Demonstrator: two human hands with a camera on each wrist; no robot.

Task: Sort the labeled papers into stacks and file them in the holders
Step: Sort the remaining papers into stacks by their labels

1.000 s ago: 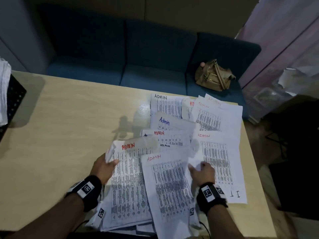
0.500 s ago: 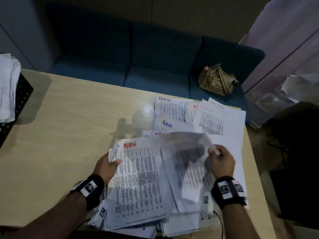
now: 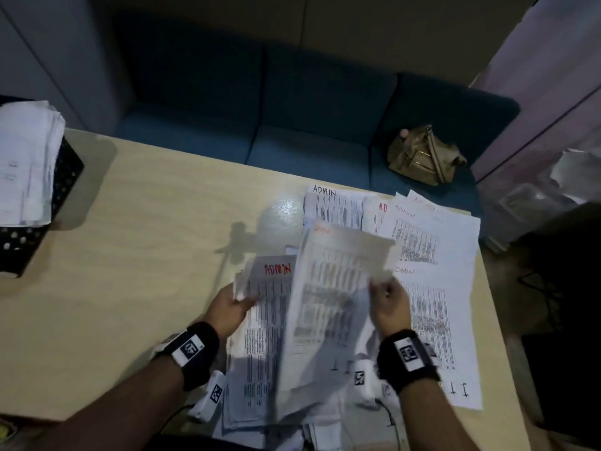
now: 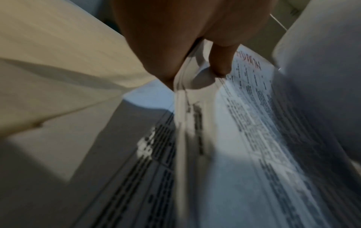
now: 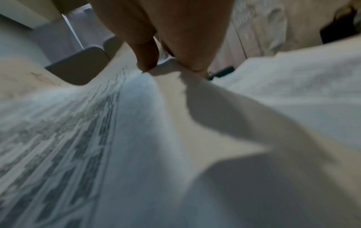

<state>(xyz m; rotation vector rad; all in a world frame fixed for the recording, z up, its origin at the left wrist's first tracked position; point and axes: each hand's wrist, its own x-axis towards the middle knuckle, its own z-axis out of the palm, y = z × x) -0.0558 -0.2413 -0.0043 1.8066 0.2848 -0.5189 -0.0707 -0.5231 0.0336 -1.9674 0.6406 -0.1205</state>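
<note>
My left hand [image 3: 232, 304] grips the left edge of a stack of printed papers [image 3: 263, 327] whose top sheet is marked ADMIN in red; the left wrist view shows the thumb [image 4: 219, 61] on top and the stack [image 4: 244, 123] lifted off the table. My right hand [image 3: 387, 299] pinches the right edge of a single printed sheet [image 3: 328, 307] held above that stack, blurred by motion; the pinch [image 5: 166, 63] shows in the right wrist view. More ADMIN sheets [image 3: 419, 236] lie spread at the table's right. A black mesh holder [image 3: 48, 203] with papers stands far left.
The pale wooden table [image 3: 130, 255] has bare surface at left and centre. A blue sofa [image 3: 292, 125] runs behind it with a tan handbag [image 3: 422, 156] on the seat. A sheet marked IT [image 3: 455, 382] lies near the right edge.
My right hand has picked one sheet off the spread and carried it up and left over the stack that my left hand grips. The view has shifted right and down.
</note>
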